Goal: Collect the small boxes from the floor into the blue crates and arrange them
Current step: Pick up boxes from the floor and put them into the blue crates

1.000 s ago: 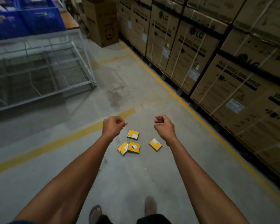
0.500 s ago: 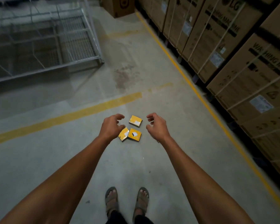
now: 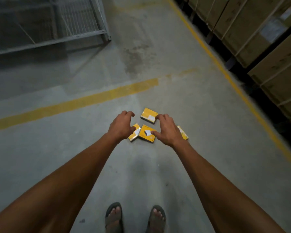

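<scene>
Small boxes, yellow, flat, on the concrete floor (image 3: pixel 84 153): four are counted. The far box (image 3: pixel 148 115) lies alone, a white label on its top. The left box (image 3: pixel 135 134) and the middle box (image 3: pixel 145 135) lie touching edge to edge; a white-and-dark picture is printed on the middle one. The right box (image 3: pixel 183 132) is largely hidden behind the wrist. Printing on all four is too small to be read.

Hands: two, both bare, held out over the boxes. The left hand (image 3: pixel 120 127) is seen with fingers loosely curled and spread, nothing held; its edge overlaps the left box. The right hand (image 3: pixel 165 130) is likewise half-open and nothing is gripped; its fingertips overlap the far box's corner and its thumb the middle box, but contact cannot be told.

Floor markings: two yellow lines (image 3: pixel 71 105), one crossing, one running along the right.

Large cardboard cartons (image 3: pixel 259 36), strapped, stacked along the right: white labels are seen, blurred and unreadable.

Wire-mesh cage (image 3: pixel 57 26): one, upper left.

Feet in sandals (image 3: pixel 113 217): two, at the lower edge.
</scene>
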`<state>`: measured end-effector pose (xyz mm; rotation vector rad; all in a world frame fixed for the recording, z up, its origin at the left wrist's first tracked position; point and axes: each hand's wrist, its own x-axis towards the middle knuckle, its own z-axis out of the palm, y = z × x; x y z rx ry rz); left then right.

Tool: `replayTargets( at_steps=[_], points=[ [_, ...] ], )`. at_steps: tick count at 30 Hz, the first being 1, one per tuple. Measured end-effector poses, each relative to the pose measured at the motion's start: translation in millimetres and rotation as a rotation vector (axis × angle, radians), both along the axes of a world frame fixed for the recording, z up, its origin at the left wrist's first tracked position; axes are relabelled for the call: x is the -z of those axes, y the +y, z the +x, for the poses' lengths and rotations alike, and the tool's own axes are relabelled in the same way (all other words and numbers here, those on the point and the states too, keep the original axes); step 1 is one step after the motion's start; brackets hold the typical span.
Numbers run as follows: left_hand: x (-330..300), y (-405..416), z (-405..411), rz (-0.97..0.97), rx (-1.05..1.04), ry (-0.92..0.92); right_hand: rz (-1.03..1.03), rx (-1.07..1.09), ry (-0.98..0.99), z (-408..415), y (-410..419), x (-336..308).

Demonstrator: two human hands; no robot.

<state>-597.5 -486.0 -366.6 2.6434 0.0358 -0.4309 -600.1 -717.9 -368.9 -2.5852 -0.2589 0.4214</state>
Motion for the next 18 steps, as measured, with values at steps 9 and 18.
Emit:
replayTargets(
  at_steps=[9,18],
  points=[
    [229,19,17,0.036,-0.019,0.025,-0.046,0.020,-0.020,20,13,227],
    [410,18,42,0.063,-0.017,0.046,-0.186,0.000,0.002,59,24,397]
  ],
)
